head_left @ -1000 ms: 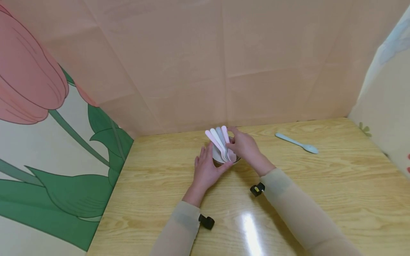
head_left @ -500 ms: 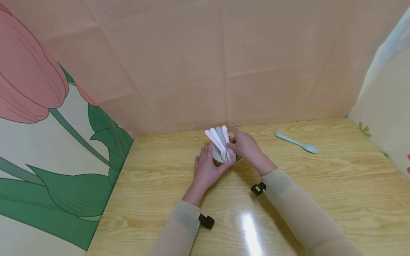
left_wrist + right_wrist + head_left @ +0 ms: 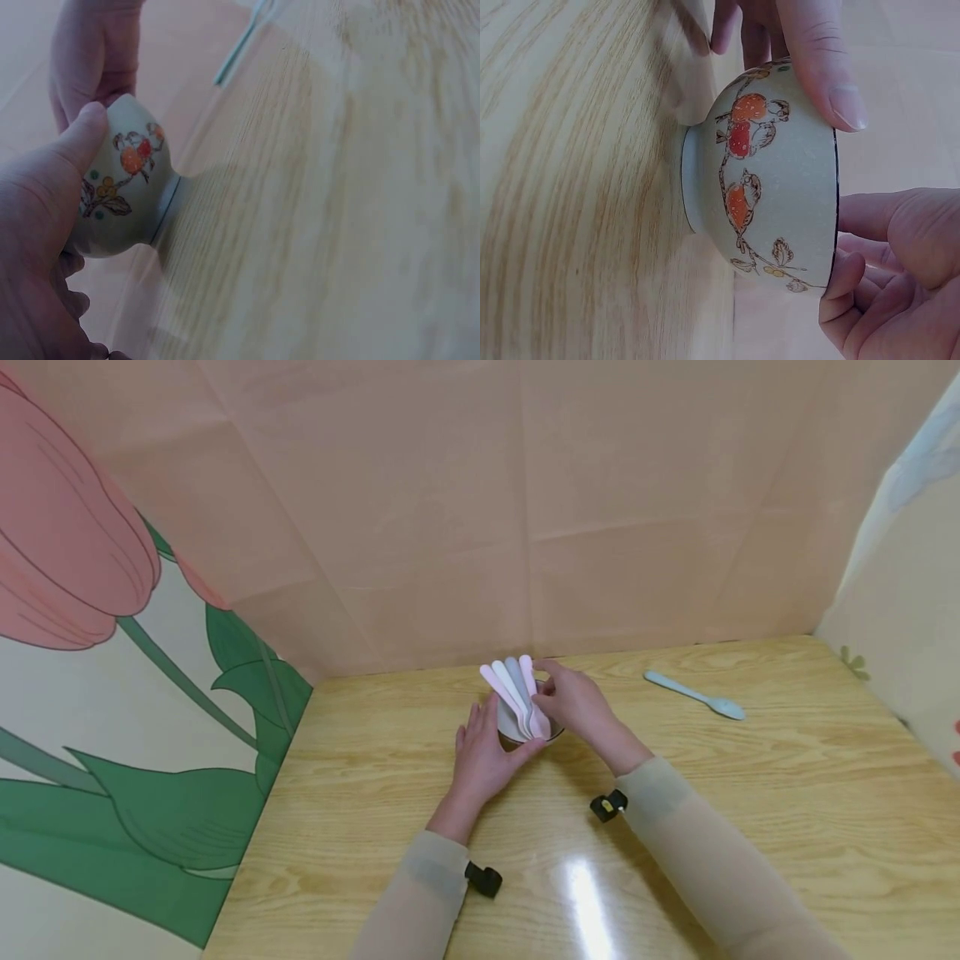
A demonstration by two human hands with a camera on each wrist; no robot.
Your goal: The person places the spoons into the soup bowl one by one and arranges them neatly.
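Observation:
A small bowl (image 3: pixel 787 187) with a dark rim and painted birds stands upright on the table. My left hand (image 3: pixel 483 760) grips its near left side, thumb and fingers spread around the wall. Several spoons lean in it with handles up and fanned out: a pink spoon (image 3: pixel 495 681) at left, a white spoon (image 3: pixel 506 677), a grey spoon (image 3: pixel 516 673), and another pink spoon (image 3: pixel 527 672) at right. My right hand (image 3: pixel 581 703), over the right rim, pinches that right pink spoon by its handle. The wrist views hide the spoons inside the bowl.
A pale blue spoon (image 3: pixel 693 695) lies on the wooden table (image 3: pixel 750 810) to the right of the bowl. A pinkish cloth backdrop (image 3: pixel 420 527) rises just behind the bowl. At the left hangs a tulip-patterned panel (image 3: pixel 172 810).
The head of the right pink spoon has shifted slightly left, against the other spoons. My right forearm has moved a little to the right; the left hand stays in place.

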